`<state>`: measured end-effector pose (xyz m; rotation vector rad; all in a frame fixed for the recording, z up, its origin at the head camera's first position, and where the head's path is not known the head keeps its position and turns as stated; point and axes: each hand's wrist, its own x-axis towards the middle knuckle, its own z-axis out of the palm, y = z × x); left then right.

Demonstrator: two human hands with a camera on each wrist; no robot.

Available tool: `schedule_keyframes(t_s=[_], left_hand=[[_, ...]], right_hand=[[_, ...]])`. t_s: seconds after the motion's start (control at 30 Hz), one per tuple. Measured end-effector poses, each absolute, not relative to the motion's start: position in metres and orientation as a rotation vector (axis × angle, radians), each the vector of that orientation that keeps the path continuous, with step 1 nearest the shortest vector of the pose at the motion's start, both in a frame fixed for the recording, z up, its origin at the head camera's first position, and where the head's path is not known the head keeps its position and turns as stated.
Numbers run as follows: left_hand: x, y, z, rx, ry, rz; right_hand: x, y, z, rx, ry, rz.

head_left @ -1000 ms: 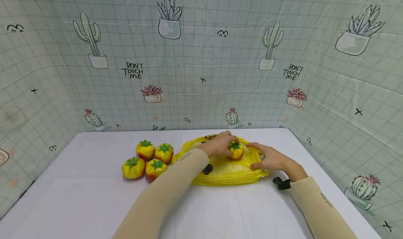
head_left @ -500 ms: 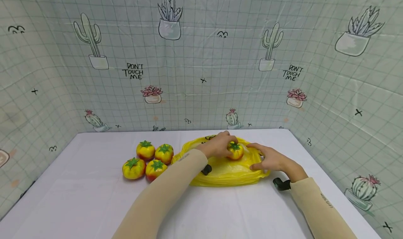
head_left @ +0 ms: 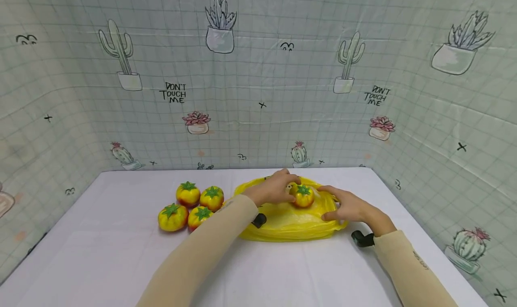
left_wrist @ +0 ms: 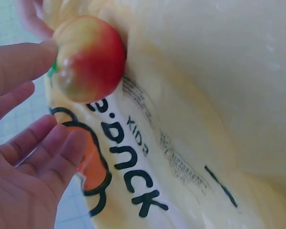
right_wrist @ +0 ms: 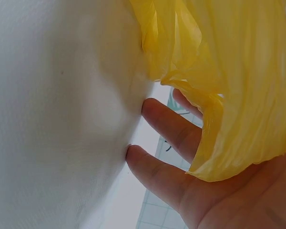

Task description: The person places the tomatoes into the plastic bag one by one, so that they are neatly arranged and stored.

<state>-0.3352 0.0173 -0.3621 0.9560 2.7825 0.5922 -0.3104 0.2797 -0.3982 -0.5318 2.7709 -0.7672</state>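
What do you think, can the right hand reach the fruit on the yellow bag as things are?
Probably yes: in the head view, the fruit lies near the right hand, with only the yellow bag showing between them; the left hand is on its other side.

Head cam looks from the near side of the white table [head_left: 89,253], forward and down, wide enough for both far corners. Left wrist cam [head_left: 260,220] is right up close on the left hand [head_left: 272,189] and one round fruit [head_left: 304,196], which the head cam shares. Right wrist cam [head_left: 362,239] (turned sideways, table on its left) faces past the right hand [head_left: 350,205], low down. All three catch the yellow bag [head_left: 291,221].
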Motion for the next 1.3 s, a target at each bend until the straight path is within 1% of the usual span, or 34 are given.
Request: schedule_keyframes(t_s=[0.27, 0.63, 1.0, 1.3], left_hand=[[-0.324, -0.004, -0.353, 1.019, 2.778, 0.661], [-0.308, -0.034, -0.348, 1.000, 2.781, 0.689], [-0.286, -0.068, -0.352, 0.951, 2.799, 0.786], [-0.267, -0.093, -0.361, 0.996, 2.828, 0.845]], right_hand=[[-0.311, 0.280, -0.400, -0.550, 2.789, -0.740], [-0.309, 0.283, -0.399, -0.569, 2.812, -0.732], [-0.309, 0.280, -0.402, -0.580, 2.805, -0.754], [-0.310, 0.279, -0.402, -0.586, 2.810, -0.739]])
